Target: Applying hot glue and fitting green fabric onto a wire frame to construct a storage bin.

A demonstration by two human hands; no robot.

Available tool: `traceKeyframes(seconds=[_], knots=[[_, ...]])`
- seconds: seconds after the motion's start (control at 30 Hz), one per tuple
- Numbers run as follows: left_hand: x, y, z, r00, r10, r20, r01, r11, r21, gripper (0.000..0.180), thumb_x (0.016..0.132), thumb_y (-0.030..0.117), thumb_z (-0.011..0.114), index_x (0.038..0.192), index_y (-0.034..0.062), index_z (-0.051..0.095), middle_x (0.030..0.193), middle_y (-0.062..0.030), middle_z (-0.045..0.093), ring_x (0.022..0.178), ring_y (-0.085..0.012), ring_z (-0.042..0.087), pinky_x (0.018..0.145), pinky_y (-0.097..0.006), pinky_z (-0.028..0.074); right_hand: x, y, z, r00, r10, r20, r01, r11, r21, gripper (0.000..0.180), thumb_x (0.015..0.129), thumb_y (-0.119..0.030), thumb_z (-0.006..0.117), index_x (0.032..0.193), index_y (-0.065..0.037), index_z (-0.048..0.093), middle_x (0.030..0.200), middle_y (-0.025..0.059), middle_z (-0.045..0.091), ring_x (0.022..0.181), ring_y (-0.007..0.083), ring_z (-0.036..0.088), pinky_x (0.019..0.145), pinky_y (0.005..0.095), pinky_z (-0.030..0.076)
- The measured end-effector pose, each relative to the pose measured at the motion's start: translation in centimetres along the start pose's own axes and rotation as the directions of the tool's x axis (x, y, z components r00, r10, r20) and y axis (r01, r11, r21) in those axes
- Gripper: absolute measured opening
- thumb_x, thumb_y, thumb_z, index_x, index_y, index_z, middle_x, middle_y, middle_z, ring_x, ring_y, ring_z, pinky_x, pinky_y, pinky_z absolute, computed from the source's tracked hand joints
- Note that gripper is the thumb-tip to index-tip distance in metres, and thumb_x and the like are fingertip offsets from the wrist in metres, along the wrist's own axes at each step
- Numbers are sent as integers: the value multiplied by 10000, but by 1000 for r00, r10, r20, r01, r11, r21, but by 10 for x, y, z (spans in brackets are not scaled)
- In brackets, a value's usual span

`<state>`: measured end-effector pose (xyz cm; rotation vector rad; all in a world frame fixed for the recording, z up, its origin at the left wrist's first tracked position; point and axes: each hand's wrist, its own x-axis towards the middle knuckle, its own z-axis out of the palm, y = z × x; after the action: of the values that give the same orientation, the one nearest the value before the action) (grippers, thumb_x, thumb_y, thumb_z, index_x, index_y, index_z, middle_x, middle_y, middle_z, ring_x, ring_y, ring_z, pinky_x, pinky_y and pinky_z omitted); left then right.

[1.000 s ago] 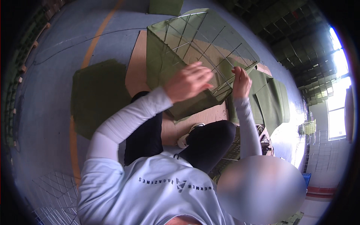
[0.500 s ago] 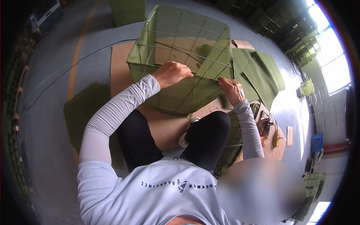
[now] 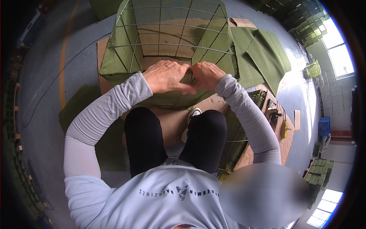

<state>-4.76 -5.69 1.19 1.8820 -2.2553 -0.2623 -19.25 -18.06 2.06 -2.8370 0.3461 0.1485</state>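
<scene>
In front of my knees stands a box-shaped wire frame (image 3: 170, 24) with green fabric panels (image 3: 126, 36) on its sides. At the middle of its near upper edge, my left hand (image 3: 164, 77) is closed with the fingers bent over the green fabric there. My right hand (image 3: 207, 75) pinches the same edge just beside it, and the two thumbs and fingertips almost meet. The backs of the hands hide the exact spot they grip. Below them the near fabric panel (image 3: 167, 100) hangs down.
Cardboard (image 3: 103, 78) lies under the frame. Flat green fabric pieces (image 3: 267, 57) are spread to the right, with a dark green piece (image 3: 78, 105) at left. Tools (image 3: 272, 110) sit on cardboard by my right forearm. Another green box (image 3: 102, 8) stands at far left.
My hands, apart along the near edge before, have come together at its middle, the right one moving left. The frame appears closer and further left in view.
</scene>
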Motion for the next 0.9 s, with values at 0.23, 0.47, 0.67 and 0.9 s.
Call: traceKeyframes(seconds=[0.23, 0.47, 0.67, 0.9], knots=[[35, -21, 0, 909, 7, 416, 222, 837, -500, 1093, 799, 842, 103, 1360, -38, 427, 1270, -261, 537, 1260, -354, 463, 1050, -421, 363, 16, 28, 9, 943, -9, 332, -141, 894, 425, 890, 722, -720, 649, 1215, 17, 574, 1128, 154, 613, 1029, 258, 588, 909, 361, 476], [21, -14, -4, 847, -361, -390, 237, 914, -330, 571, 978, 502, 396, 869, 5, 655, 713, -168, 635, 763, -324, 653, 723, -449, 492, 36, 16, -12, 845, 253, 471, -350, 928, 130, 766, 829, -681, 545, 1184, -4, 592, 1113, 156, 632, 1054, 274, 611, 867, 359, 504], [-55, 2, 18, 722, 265, -639, -25, 933, 360, 559, 915, 506, 506, 1098, -14, 594, 976, -163, 659, 897, -313, 642, 747, -406, 514, -8, -36, 26, 632, -424, -649, 309, 905, -291, 501, 794, -353, 713, 1099, 13, 560, 932, 176, 656, 845, 355, 649, 749, 411, 521], [-20, 2, -14, 974, -204, 99, 202, 979, 35, 950, 852, 795, 134, 723, -18, 609, 560, -160, 574, 694, -321, 641, 716, -425, 509, 30, -22, 6, 991, -38, 127, 30, 998, 64, 606, 612, -599, 769, 688, -11, 642, 628, 118, 626, 724, 325, 651, 704, 416, 513]])
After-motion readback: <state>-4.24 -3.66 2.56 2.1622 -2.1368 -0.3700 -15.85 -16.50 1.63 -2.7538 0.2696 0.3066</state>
